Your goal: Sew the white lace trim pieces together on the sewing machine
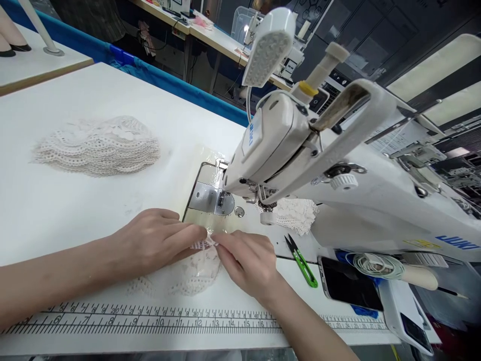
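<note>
A piece of white lace fabric (pixel 197 276) lies at the front of the sewing machine bed, its scalloped edge hanging toward the ruler. My left hand (pixel 158 238) pinches its upper edge from the left, thumb and index finger together. From the right, my right hand (pixel 248 260) pinches the same edge, fingertips close to the left ones. Just beyond the fingers is the metal needle plate (pixel 210 199), under the presser foot of the white sewing machine (pixel 266 145). Part of the lace is hidden beneath my hands.
A stack of white lace pieces (pixel 101 145) lies on the left of the table. More lace (pixel 295 214) sits beside the machine's arm. Green thread snips (pixel 302 261) and a phone (pixel 349 283) lie at the right. A printed ruler (pixel 150 321) runs along the front edge.
</note>
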The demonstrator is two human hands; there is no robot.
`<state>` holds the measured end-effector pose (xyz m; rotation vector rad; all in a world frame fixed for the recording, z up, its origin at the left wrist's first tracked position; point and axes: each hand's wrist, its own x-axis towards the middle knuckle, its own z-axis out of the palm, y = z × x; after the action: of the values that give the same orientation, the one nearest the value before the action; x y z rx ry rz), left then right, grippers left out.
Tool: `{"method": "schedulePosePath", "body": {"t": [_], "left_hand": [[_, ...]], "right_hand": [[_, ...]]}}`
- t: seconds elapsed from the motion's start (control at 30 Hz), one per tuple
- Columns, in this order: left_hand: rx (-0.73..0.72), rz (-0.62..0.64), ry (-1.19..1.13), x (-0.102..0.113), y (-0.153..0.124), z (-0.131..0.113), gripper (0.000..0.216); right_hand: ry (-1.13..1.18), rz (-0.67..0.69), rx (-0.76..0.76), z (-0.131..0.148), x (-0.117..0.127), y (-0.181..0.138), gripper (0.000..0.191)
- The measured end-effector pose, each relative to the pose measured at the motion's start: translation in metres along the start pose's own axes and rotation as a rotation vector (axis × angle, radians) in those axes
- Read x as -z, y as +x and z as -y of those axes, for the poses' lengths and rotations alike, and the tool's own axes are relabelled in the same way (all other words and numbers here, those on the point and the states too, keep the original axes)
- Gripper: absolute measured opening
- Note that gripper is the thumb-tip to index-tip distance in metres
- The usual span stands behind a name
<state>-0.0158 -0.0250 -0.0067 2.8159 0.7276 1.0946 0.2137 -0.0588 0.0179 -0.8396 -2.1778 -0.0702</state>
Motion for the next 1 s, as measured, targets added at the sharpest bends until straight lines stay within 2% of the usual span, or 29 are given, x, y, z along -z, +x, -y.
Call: {"method": "schedulePosePath", "body": {"t": [0.1,0.17,0.37,0.43,0.5,0.57,0.63,0.7,0.77,0.8,0.9,1.0], "left_hand": [[0.149,0.031,-0.137,-0.002,0.001,-0.006,0.014],[0.201,0.061,-0.198,-0.003,0.003,-0.008,0.021],[0.089,0.045,-0.225,0.000,0.007,-0.008,0.026],[0.156,0.058,-0.312,0.004,0.009,-0.010,0.025],[0.310,0.205,-0.500,0.011,0.013,-0.013,0.024],[0.463,0.448,-0.695,0.016,0.016,-0.014,0.024],[0.527,0.572,-0.711,0.017,0.019,-0.014,0.026],[0.531,0.518,-0.501,0.013,0.019,-0.011,0.025],[0.479,0.404,-0.230,0.006,0.018,-0.008,0.015],[0.442,0.352,-0.109,0.003,0.017,-0.007,0.012],[0.255,0.209,0.142,-0.001,0.017,-0.008,0.025],[0.041,0.114,0.295,0.001,0.017,-0.013,0.019]], "right_hand": [[-0.170,-0.078,0.290,-0.001,0.003,0.001,0.014],[-0.247,-0.100,0.421,0.000,0.005,0.003,0.019],[-0.308,-0.097,0.479,0.003,0.008,0.005,0.026],[-0.256,-0.102,0.471,0.005,0.010,0.004,0.028],[-0.120,-0.036,0.352,0.008,0.013,0.003,0.029],[0.110,0.100,0.097,0.010,0.016,0.002,0.026],[0.346,0.232,-0.201,0.010,0.015,0.001,0.021],[0.462,0.273,-0.413,0.005,0.011,0.001,0.018],[0.432,0.270,-0.519,-0.002,0.003,0.002,0.017],[0.389,0.268,-0.544,-0.006,-0.001,0.003,0.017],[0.266,0.276,-0.583,-0.015,-0.010,0.003,0.016],[0.182,0.279,-0.606,-0.017,-0.013,0.004,0.014]]}}
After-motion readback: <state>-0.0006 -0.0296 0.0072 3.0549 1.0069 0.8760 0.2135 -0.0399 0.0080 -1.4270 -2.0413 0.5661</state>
